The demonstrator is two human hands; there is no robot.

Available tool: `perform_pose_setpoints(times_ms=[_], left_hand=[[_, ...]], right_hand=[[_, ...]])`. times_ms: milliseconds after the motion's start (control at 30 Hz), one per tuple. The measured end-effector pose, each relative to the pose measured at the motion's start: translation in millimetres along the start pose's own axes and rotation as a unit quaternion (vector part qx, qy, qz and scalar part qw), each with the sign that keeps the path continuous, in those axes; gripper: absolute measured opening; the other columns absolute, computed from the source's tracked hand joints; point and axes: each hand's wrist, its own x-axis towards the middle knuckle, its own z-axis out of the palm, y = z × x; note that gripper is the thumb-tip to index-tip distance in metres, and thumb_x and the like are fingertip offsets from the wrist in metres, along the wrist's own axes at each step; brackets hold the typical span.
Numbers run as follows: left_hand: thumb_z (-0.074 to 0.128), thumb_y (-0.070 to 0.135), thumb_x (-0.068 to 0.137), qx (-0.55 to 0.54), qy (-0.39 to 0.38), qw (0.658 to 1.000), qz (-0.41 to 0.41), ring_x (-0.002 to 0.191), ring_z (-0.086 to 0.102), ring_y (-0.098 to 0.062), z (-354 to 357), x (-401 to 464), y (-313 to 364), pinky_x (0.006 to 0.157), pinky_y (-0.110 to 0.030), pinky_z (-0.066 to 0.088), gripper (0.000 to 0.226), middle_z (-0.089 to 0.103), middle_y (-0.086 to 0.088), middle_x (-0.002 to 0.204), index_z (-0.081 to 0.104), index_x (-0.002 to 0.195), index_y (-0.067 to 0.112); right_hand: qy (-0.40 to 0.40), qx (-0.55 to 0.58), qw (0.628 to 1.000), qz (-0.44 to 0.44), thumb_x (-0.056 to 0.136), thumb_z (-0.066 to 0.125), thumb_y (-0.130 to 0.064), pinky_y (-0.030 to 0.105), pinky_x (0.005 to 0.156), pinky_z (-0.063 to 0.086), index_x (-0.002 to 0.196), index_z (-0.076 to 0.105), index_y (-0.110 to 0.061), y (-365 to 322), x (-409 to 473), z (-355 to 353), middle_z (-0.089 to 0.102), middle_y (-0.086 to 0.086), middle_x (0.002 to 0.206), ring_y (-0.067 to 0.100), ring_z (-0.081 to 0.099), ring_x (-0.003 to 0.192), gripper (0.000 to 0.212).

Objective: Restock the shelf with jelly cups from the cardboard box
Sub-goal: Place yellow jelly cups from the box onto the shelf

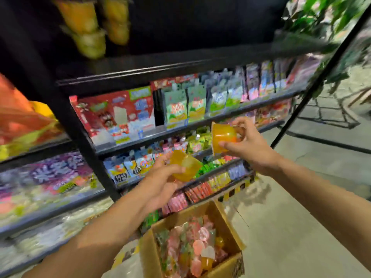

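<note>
Each hand grips an orange jelly cup: left hand (160, 183) one (185, 167), right hand (249, 145) another (223, 138). Below the fingers, the cardboard box (230, 223) remains nearly full; stacked cups (90, 27) occupy the top shelf (180, 65).

2 hands (160, 183), each holding 1 orange cup (185, 166). 1 box (230, 223) full of cups, too many to count. 4 stacked cups (90, 23) up top.

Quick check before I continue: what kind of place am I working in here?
Likely a small shop's snack aisle: black shelves lined with packaged snacks, plus an open cardboard box of jelly cups on the floor.
</note>
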Motion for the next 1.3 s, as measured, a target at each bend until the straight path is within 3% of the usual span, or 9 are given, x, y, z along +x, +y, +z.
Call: perform_pose_setpoints(times_ms=[133,267,433,567,667,767,867,1100,1300], left_hand=[[0.071,-0.003,0.058,-0.014,-0.014,1.0,0.017,0.098,0.065,-0.036,28,-13,51,0.068,-0.04,0.057,0.078,0.058,-0.025,0.129,0.045,0.13,0.011],[0.088,0.006,0.058,0.052,-0.016,0.996,0.07,0.104,0.068,-0.037,52,-19,87,0.097,-0.052,0.051,0.093,0.065,-0.023,0.125,0.044,0.139,0.007],[0.081,-0.001,0.062,0.069,0.034,0.985,0.152,0.086,0.068,-0.027,83,-27,119,0.079,-0.036,0.056,0.058,0.07,-0.023,0.104,0.06,0.116,-0.004],[0.081,-0.002,0.061,0.091,0.084,0.966,0.225,0.086,0.069,-0.024,96,-20,142,0.079,-0.029,0.056,0.055,0.071,-0.021,0.103,0.062,0.112,-0.005],[0.083,0.007,0.069,0.116,0.111,0.951,0.264,0.095,0.067,-0.027,104,-16,153,0.087,-0.036,0.051,0.05,0.072,-0.02,0.111,0.064,0.116,0.0],[0.079,0.012,0.077,0.127,0.162,0.933,0.296,0.089,0.07,-0.021,107,-10,164,0.072,-0.027,0.055,0.04,0.074,-0.013,0.108,0.066,0.115,0.008],[0.082,0.023,0.078,0.168,0.204,0.915,0.304,0.099,0.072,-0.025,105,-3,177,0.088,-0.041,0.056,0.04,0.075,-0.01,0.11,0.067,0.114,0.016],[0.085,0.024,0.075,0.23,0.263,0.885,0.309,0.113,0.063,-0.019,84,15,216,0.105,-0.045,0.046,0.095,0.066,-0.001,0.124,0.025,0.148,0.032],[0.09,0.013,0.069,0.34,0.258,0.842,0.331,0.108,0.064,-0.01,69,41,242,0.09,-0.023,0.051,0.111,0.059,0.0,0.127,0.017,0.149,0.035]], right_hand=[[-0.002,0.052,0.998,-0.022,0.086,0.074,-0.002,0.026,0.063,0.058,0.137,0.03,-0.03,-64,9,-2,0.052,-0.002,0.118,0.017,0.07,0.088,0.072],[-0.023,0.134,0.991,-0.017,0.087,0.07,0.004,0.049,0.085,0.06,0.145,0.034,-0.033,-106,28,5,0.046,0.009,0.135,0.032,0.065,0.108,0.077],[-0.117,0.23,0.966,-0.022,0.072,0.07,-0.001,0.054,0.092,0.056,0.138,0.049,-0.01,-142,54,3,0.059,0.021,0.125,0.032,0.065,0.107,0.07],[-0.183,0.286,0.94,-0.032,0.09,0.054,0.009,0.047,0.089,0.058,0.121,0.057,0.001,-166,75,-8,0.063,0.022,0.11,0.034,0.065,0.103,0.032],[-0.201,0.333,0.921,-0.021,0.093,0.055,0.004,0.049,0.091,0.057,0.119,0.056,-0.001,-172,96,-7,0.063,0.02,0.111,0.032,0.063,0.105,0.026],[-0.203,0.31,0.929,-0.003,0.094,0.06,-0.01,0.055,0.1,0.049,0.124,0.058,-0.009,-174,118,1,0.066,0.017,0.117,0.031,0.063,0.111,0.03],[-0.188,0.249,0.95,-0.011,0.091,0.065,-0.024,0.048,0.108,0.035,0.121,0.06,-0.019,-176,138,10,0.068,0.006,0.117,0.024,0.058,0.115,0.03],[-0.164,0.262,0.95,-0.047,0.087,0.075,-0.019,0.043,0.103,0.049,0.136,0.042,-0.026,-192,172,22,0.059,0.006,0.126,0.026,0.059,0.117,0.06],[-0.163,0.142,0.967,-0.133,0.079,0.083,-0.021,0.048,0.11,0.042,0.148,0.018,-0.047,-214,199,47,0.054,0.003,0.135,0.021,0.056,0.121,0.099]])
